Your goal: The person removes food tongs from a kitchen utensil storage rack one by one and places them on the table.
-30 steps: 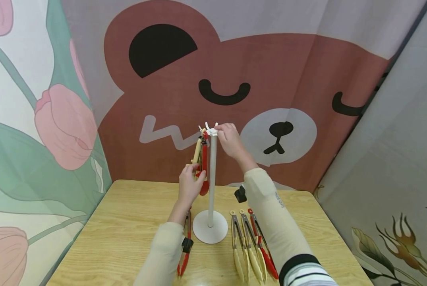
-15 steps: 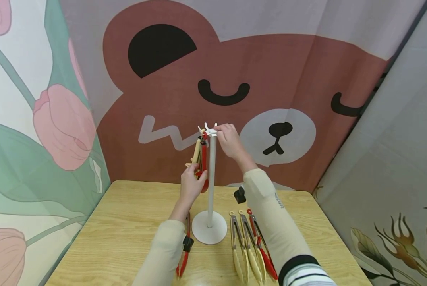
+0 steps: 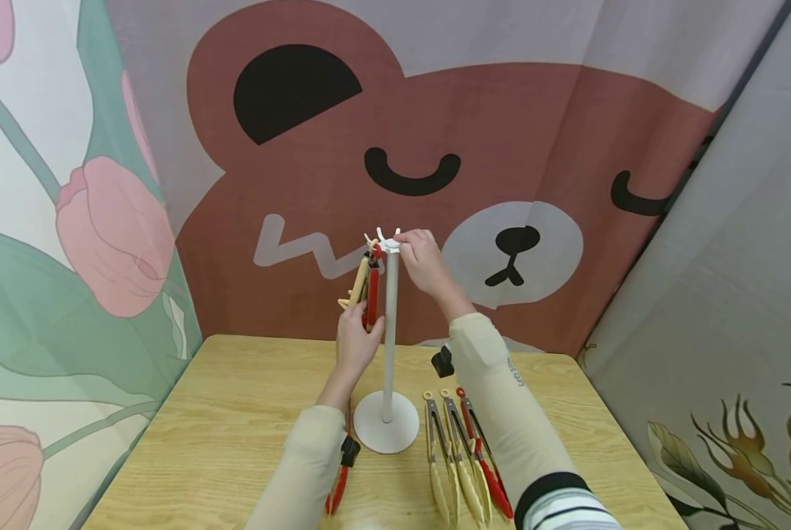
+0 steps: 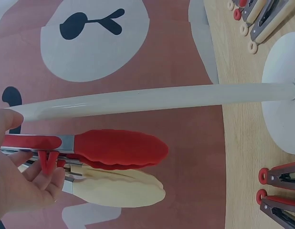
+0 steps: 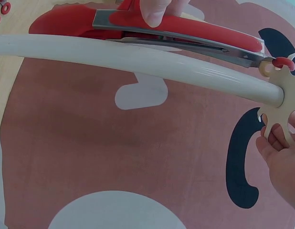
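A white stand [image 3: 389, 331] with a round base and a hooked top stands upright on the table. Red tongs [image 3: 373, 291] and cream tongs [image 3: 359, 283] hang side by side from its left hooks. My left hand [image 3: 357, 342] grips the red tongs around the middle; in the left wrist view its fingers reach behind the red tongs [image 4: 121, 147], close to the cream tongs [image 4: 121, 188]. Whether those fingers also hold the cream pair is unclear. Up at the hooked top [image 5: 281, 95], my right hand [image 3: 428, 261] pinches one prong between thumb and fingers.
Right of the base lie cream tongs [image 3: 438, 460] and red tongs [image 3: 484, 456] in a row on the wooden table [image 3: 236, 434]. More red tongs [image 3: 339, 489] lie left of the base, partly behind my left forearm. A bear-print curtain [image 3: 289, 169] hangs behind.
My left hand has shifted slightly against the stand, and the red tongs' lower end has gone from sight behind it. The right hand keeps its hold on the hooked top.
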